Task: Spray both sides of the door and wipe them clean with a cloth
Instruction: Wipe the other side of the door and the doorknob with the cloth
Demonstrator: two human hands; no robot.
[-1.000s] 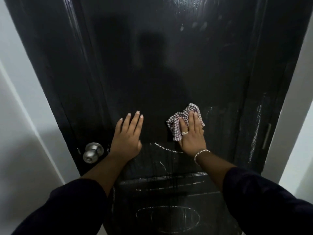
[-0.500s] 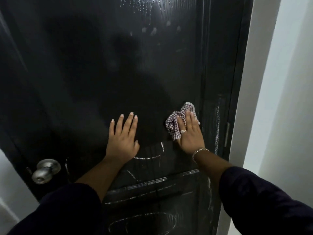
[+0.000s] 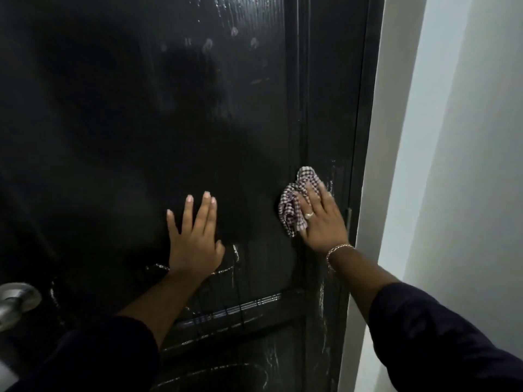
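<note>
left hand (image 3: 195,244) flat on door (image 3: 113,123) | cloth (image 3: 294,205) right of it — under right hand (image 3: 322,219)

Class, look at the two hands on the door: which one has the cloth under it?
The right hand presses the checked cloth to the door, near its right edge. The left hand lies bare and flat.

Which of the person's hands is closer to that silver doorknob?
Left. The left hand lies flat on the door, right of the doorknob; the right hand presses the cloth farther right, near the hinge edge.
</note>
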